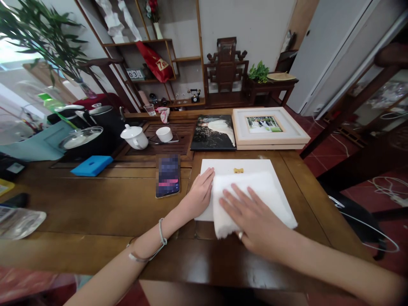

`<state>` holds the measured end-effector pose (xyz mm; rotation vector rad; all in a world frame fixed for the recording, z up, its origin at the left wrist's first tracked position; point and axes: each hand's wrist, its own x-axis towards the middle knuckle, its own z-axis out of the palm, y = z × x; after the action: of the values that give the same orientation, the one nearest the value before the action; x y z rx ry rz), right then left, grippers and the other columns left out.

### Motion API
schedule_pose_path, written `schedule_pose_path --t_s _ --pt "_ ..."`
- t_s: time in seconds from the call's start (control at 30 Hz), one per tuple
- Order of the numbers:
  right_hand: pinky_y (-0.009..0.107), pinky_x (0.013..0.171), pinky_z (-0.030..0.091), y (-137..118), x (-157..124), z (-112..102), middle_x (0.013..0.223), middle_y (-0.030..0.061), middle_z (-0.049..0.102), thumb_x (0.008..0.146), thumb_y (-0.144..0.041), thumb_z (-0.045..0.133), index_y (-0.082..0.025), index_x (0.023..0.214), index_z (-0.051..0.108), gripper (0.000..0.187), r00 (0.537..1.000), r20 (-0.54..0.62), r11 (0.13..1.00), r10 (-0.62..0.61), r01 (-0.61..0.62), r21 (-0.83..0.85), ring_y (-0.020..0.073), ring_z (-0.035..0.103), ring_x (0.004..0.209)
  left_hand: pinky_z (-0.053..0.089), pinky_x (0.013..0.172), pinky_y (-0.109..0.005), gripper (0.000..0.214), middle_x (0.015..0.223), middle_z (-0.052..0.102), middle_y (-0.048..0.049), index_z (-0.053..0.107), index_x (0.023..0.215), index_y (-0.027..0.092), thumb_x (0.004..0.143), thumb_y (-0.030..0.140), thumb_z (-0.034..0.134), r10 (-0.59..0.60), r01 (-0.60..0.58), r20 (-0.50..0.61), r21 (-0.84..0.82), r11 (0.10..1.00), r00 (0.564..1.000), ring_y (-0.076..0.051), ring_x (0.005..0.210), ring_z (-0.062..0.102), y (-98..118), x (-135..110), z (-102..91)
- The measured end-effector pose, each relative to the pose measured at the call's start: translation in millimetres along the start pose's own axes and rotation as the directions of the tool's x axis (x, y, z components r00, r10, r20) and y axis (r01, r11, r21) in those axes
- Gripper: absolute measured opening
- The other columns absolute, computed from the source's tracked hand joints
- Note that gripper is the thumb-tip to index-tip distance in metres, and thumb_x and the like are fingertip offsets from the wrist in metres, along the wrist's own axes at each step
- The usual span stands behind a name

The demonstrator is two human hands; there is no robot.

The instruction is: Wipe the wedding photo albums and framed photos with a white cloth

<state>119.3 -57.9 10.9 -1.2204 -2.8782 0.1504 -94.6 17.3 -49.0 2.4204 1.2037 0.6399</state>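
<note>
A white flat board (223, 166) lies face down on the wooden table (105, 204), with a small brass hanger (238, 170) near its far edge. A white cloth (255, 195) is spread over its near right part. My right hand (248, 216) lies flat on the cloth, fingers stretched out. My left hand (199, 193) rests on the board's left edge, fingers together and extended, touching the cloth's side.
A phone (168, 175) lies left of the board. Behind it are a dark photo print (214, 131), a white framed picture (267, 127), a tea tray with a teapot (135, 137) and cup (164, 134). A blue sponge (92, 165) and pots sit at left.
</note>
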Motion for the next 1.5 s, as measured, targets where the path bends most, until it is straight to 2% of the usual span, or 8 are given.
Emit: schedule_pose_path --t_s 0.2,0.57,0.7,0.83,1.0,1.1,1.3,1.5 --pt "0.066 0.110 0.023 19.5 32.1 6.6 0.154 0.0219 0.031 0.082 -0.016 0.051 -0.001 0.143 0.041 0.064 0.974 -0.100 0.968 0.205 -0.217 -0.127 0.0433 0.018 0.143 0.027 0.119 -0.051 0.048 0.154 0.033 -0.0203 0.033 0.146 0.010 0.100 0.020 0.027 0.019 -0.018 -0.032 0.032 0.999 0.999 -0.027 0.146 0.028 -0.8 1.4 3.0" --pt "0.077 0.092 0.038 -79.1 9.7 28.6 0.140 0.0340 0.045 0.085 -0.021 0.049 0.004 0.134 0.052 0.054 0.978 -0.192 0.941 0.083 -0.140 -0.307 0.0535 0.038 0.130 0.024 0.120 -0.052 0.055 0.158 0.027 -0.0175 0.029 0.150 0.013 0.095 0.011 0.030 0.023 -0.023 0.026 -0.018 1.000 0.999 -0.027 0.148 0.021 -3.7 -2.9 -2.5" --pt "0.071 0.096 0.039 -51.6 22.3 3.2 0.142 0.0346 0.042 0.081 -0.020 0.052 0.006 0.139 0.044 0.064 0.997 0.036 0.987 0.073 -0.067 -0.143 0.0507 0.035 0.133 0.025 0.119 -0.052 0.054 0.158 0.029 -0.0154 0.028 0.151 0.016 0.096 0.014 0.030 0.034 -0.033 0.004 -0.026 0.999 0.999 -0.026 0.148 0.023 -4.6 -2.7 -2.0" --pt "0.059 0.100 0.039 -8.5 41.6 -28.7 0.142 0.0296 0.045 0.083 -0.014 0.043 0.003 0.135 0.048 0.055 0.969 0.114 0.975 0.218 -0.210 -0.079 0.0418 0.035 0.136 0.026 0.119 -0.051 0.051 0.156 0.032 -0.0179 0.031 0.149 0.014 0.098 0.020 0.030 0.054 -0.055 -0.023 -0.039 0.998 0.998 -0.027 0.147 0.026 -7.3 -1.5 1.9" --pt "0.040 0.082 0.049 20.9 47.3 -57.1 0.114 0.0218 0.063 0.084 -0.012 0.040 -0.005 0.117 0.060 0.039 0.940 0.178 0.955 0.291 -0.296 0.005 0.0304 0.062 0.103 0.026 0.118 -0.053 0.050 0.155 0.035 -0.0172 0.033 0.148 0.014 0.098 0.018 0.028 0.021 -0.022 -0.042 -0.009 1.000 0.999 -0.027 0.146 0.028 -6.6 0.4 5.4" --pt "0.041 0.081 0.049 22.9 48.8 -53.8 0.115 0.0211 0.063 0.085 -0.013 0.040 -0.007 0.117 0.060 0.038 0.942 0.167 0.955 0.290 -0.295 0.006 0.0311 0.062 0.103 0.025 0.119 -0.053 0.050 0.155 0.034 -0.0193 0.034 0.147 0.010 0.098 0.017 0.027 0.004 -0.004 -0.022 0.001 1.000 1.000 -0.028 0.146 0.028 -4.5 1.1 4.2" --pt "0.064 0.104 0.031 18.0 65.3 -27.7 0.151 0.0271 0.033 0.087 -0.015 0.043 0.001 0.142 0.038 0.058 0.961 0.135 0.967 0.242 -0.229 -0.110 0.0444 0.022 0.141 0.027 0.118 -0.053 0.057 0.155 0.034 -0.0154 0.032 0.149 0.017 0.092 0.011 0.033 0.055 -0.056 -0.035 -0.026 0.998 0.998 -0.026 0.146 0.028 -7.8 0.6 4.5" --pt "0.039 0.087 0.047 36.2 55.3 -52.0 0.127 0.0232 0.059 0.082 -0.002 0.038 -0.005 0.121 0.059 0.045 0.928 0.196 0.949 0.316 -0.310 -0.061 0.0321 0.054 0.120 0.027 0.118 -0.052 0.049 0.154 0.035 -0.0181 0.035 0.147 0.012 0.099 0.019 0.030 0.010 -0.009 -0.042 0.013 1.000 0.999 -0.026 0.145 0.029 -4.5 0.5 5.1"
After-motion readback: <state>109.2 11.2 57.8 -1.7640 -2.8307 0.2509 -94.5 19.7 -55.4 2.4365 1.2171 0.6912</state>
